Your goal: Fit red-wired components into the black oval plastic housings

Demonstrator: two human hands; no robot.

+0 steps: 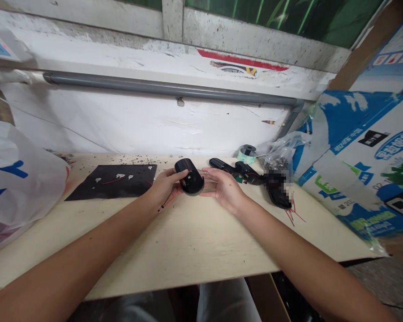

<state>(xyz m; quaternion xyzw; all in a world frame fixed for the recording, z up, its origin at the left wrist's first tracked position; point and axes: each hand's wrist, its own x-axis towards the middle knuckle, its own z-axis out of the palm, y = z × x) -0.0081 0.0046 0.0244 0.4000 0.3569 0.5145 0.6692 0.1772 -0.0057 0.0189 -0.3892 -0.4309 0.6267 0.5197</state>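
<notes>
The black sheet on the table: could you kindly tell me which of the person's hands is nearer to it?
Left. The left hand is beside the black sheet, at its right end; the right hand is farther off, beyond the black rounded device.

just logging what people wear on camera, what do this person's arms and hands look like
The left arm and right arm are bare as far as they show: no sleeves, watch or bracelet. The left hand and right hand are ungloved; any rings can't be made out.
</notes>
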